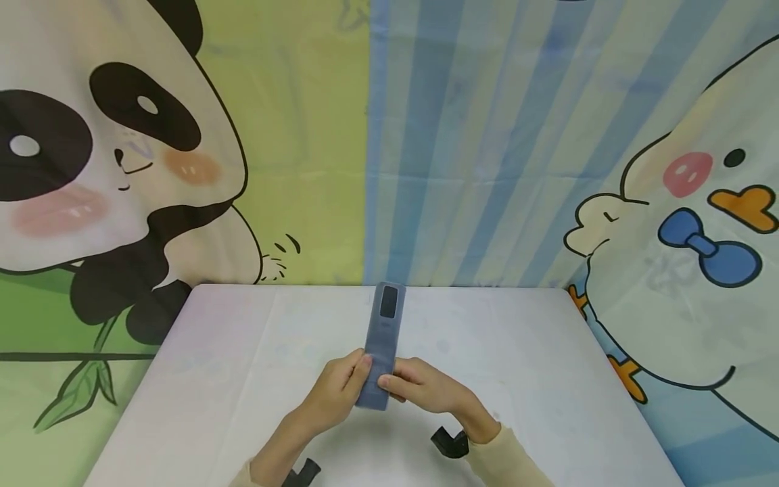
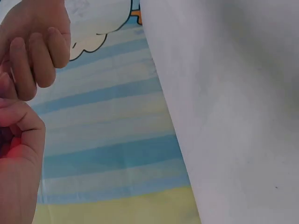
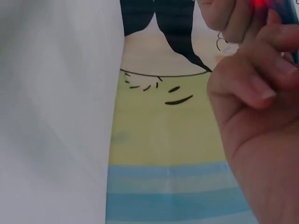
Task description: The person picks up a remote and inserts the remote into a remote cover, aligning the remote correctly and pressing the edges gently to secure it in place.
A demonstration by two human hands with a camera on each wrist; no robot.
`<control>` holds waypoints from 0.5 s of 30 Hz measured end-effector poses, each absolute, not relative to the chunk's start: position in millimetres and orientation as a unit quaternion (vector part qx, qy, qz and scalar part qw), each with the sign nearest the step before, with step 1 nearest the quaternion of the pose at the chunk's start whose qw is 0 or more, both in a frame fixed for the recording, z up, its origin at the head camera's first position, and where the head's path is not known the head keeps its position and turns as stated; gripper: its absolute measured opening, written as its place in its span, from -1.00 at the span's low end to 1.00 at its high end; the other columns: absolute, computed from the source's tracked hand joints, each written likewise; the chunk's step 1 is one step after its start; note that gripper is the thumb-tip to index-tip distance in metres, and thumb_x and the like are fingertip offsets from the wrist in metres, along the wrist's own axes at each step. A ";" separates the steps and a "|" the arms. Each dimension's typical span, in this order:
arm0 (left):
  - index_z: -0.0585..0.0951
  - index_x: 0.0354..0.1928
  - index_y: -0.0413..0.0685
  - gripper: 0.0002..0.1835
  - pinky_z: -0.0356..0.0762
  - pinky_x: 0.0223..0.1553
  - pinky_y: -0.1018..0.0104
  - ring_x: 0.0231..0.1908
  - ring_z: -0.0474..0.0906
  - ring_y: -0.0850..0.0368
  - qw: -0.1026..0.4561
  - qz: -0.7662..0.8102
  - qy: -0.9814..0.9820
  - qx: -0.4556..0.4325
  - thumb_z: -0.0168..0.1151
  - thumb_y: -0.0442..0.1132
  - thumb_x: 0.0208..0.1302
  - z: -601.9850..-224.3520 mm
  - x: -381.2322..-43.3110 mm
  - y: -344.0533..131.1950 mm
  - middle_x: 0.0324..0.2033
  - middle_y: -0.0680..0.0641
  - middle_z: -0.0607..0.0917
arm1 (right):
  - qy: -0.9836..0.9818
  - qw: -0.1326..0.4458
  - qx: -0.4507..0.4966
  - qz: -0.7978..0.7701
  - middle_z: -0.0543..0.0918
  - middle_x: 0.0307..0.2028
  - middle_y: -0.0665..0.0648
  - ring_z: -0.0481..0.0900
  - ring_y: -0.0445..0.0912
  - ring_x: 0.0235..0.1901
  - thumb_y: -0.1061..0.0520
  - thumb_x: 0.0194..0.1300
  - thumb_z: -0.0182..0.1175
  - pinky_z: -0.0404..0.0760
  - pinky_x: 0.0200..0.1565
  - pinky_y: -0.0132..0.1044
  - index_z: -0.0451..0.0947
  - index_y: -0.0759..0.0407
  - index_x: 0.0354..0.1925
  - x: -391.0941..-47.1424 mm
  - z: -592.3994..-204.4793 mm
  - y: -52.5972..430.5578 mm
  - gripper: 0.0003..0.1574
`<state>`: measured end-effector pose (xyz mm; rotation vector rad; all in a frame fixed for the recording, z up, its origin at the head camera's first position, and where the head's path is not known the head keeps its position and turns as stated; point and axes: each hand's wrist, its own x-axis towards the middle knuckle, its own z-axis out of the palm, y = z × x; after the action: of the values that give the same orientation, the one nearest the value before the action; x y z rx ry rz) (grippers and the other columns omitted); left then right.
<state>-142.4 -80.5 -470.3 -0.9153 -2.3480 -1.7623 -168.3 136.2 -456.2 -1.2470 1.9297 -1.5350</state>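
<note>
A long, slim blue-grey device [image 1: 382, 338] with a dark rectangular window near its top is held up over the table, tilted slightly to the right. My left hand [image 1: 333, 387] grips its lower left edge, thumb along the front. The right hand [image 1: 429, 387] pinches the lower right edge, its thumb on the front and the other fingers curled toward the back. In the left wrist view, the left hand [image 2: 21, 144] and curled right fingers hide the device. A blue strip of it shows at the right wrist view's top corner, beside the right hand [image 3: 261, 102].
A white-covered table [image 1: 243, 419] lies beneath both hands. Behind it hangs a printed cloth [image 1: 304, 135] with a panda and a white bird on it. Black straps or mounts [image 1: 450, 443] sit at both wrists.
</note>
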 end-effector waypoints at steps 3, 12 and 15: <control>0.48 -0.33 -0.02 -0.72 0.47 -0.62 0.36 -0.61 0.40 0.34 0.037 -0.575 -0.759 -0.302 -0.14 -0.35 0.60 -470.0 -142.8 -82.7 -0.59 0.18 0.49 | 0.699 0.135 -0.416 -0.566 0.38 -0.56 0.04 0.31 -0.24 -0.56 0.26 0.60 -0.09 0.36 -0.51 -0.35 0.49 0.21 -0.17 -173.1 -457.7 137.1 -0.79; 0.49 -0.31 -0.06 -0.75 0.53 -0.58 0.35 -0.57 0.45 0.35 0.034 -0.583 -0.745 -0.323 -0.10 -0.42 0.56 -473.3 -144.8 -84.2 -0.55 0.17 0.54 | 0.624 0.079 -0.406 -0.663 0.19 -0.67 0.14 0.09 -0.10 -0.71 0.39 0.56 -0.13 0.13 -0.66 -0.29 0.32 0.25 -0.46 -178.9 -463.2 133.3 -0.63; 0.52 -0.27 -0.08 -0.77 0.52 -0.60 0.36 -0.59 0.45 0.36 0.031 -0.583 -0.738 -0.339 -0.09 -0.44 0.54 -474.1 -145.4 -83.8 -0.57 0.16 0.54 | 0.611 0.061 -0.385 -0.689 0.16 -0.66 0.14 0.07 -0.11 -0.70 0.41 0.56 -0.17 0.10 -0.66 -0.30 0.28 0.27 -0.47 -175.7 -462.5 127.5 -0.62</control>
<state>-145.4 -83.8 -474.1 -1.0440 -2.2731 -1.7970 -175.7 127.5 -462.5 -1.1641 1.8474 -2.0853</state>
